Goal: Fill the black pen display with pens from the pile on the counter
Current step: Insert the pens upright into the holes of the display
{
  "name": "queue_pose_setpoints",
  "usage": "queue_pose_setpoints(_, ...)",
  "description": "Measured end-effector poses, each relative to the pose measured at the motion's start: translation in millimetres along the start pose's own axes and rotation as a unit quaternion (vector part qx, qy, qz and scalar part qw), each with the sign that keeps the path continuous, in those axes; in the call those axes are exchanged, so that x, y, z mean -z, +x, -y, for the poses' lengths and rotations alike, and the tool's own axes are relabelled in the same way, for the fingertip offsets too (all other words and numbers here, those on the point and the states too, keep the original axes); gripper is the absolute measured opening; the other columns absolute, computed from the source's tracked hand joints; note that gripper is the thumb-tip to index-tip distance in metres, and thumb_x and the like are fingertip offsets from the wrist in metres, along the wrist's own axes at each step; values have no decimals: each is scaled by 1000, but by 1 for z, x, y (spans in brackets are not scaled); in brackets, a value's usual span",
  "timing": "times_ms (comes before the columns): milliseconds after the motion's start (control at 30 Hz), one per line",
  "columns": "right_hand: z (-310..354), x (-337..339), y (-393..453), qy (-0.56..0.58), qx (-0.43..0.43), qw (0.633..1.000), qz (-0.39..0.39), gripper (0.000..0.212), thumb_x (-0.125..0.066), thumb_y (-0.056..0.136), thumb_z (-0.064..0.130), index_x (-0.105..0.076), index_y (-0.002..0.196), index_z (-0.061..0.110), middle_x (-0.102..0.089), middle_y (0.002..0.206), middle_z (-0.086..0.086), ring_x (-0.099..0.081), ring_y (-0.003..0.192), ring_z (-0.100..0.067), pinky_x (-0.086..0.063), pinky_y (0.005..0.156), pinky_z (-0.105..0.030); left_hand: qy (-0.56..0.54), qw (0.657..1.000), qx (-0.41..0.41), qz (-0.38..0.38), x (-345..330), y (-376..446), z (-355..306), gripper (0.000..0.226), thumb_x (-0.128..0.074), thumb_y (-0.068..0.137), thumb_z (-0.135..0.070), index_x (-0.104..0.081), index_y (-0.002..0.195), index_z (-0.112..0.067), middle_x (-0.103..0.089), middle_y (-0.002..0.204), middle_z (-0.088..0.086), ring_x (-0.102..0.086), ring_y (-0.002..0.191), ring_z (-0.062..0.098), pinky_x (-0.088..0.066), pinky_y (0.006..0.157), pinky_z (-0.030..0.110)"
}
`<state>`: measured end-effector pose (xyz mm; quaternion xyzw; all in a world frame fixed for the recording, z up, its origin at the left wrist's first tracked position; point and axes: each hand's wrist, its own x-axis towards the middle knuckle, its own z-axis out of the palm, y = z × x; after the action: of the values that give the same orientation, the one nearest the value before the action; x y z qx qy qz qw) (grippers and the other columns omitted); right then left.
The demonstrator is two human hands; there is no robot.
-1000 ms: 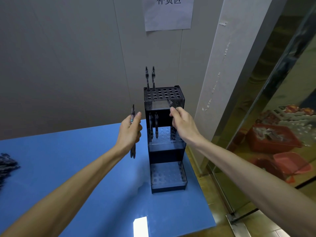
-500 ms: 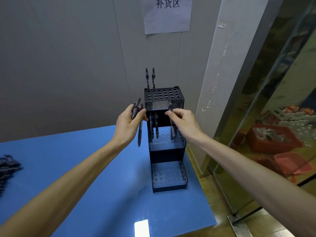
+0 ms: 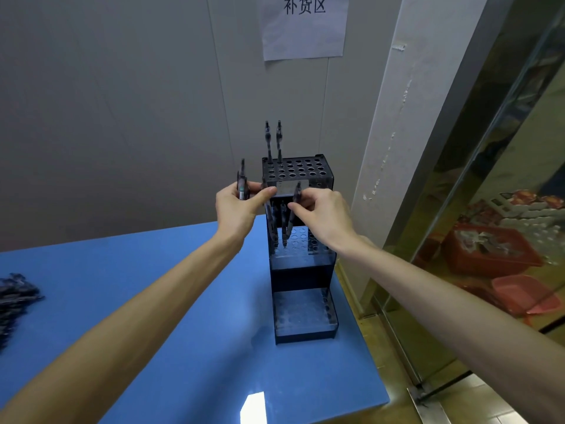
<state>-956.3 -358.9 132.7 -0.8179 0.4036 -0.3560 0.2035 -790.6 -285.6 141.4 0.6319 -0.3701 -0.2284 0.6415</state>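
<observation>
The black three-tier pen display [image 3: 301, 270] stands near the right edge of the blue counter [image 3: 183, 332]. Two pens [image 3: 273, 142] stand in the top tier's back-left holes, and a few stand in the middle tier [image 3: 279, 228]. My left hand [image 3: 240, 206] grips a small bunch of dark pens [image 3: 242, 182] just left of the display. At the front of the middle tier my right hand [image 3: 321, 215] pinches one pen [image 3: 295, 206], which leans with its tip down over the holes. The pen pile [image 3: 15, 298] lies at the counter's far left edge.
A grey wall with a paper sign [image 3: 304, 26] rises right behind the display. The counter's right edge drops off beside a white pillar [image 3: 397, 133] and a glass panel [image 3: 489, 179]. Red baskets [image 3: 489, 252] show behind the glass.
My left hand has risen with its pens and come close to the display's left side. My right hand went from the top tier's front down to the middle tier with its pen.
</observation>
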Motion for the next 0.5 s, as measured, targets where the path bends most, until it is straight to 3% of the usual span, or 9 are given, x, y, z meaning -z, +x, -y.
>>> queue_pose_setpoints(100,3,0,3,-38,18,999,19,14,-73,91,40,-77,95,27,-75,80,13,-70,76,-6,-60,75,-36,8,1000,-9,21,-6,-2,5,22,-90,76,-24,-73,84,-12,-76,82,2,-68,74,6,-52,67,16)
queue_pose_setpoints(300,7,-1,8,-56,22,997,54,14,-73,91,38,-78,92,25,-74,78,12,-69,76,-7,-60,76,-36,36,999,-19,15,-7,2,13,23,-92,72,-32,-75,80,-19,-76,79,-3,-71,76,11,-60,78,34)
queue_pose_setpoints(500,5,-5,10,-68,-3,995,72,19,-73,90,42,-80,95,26,-76,79,10,-71,77,-12,-60,73,-36,158,986,-46,-2,-7,-4,20,26,-89,70,-46,-75,80,-27,-73,74,-14,-69,73,4,-58,69,33)
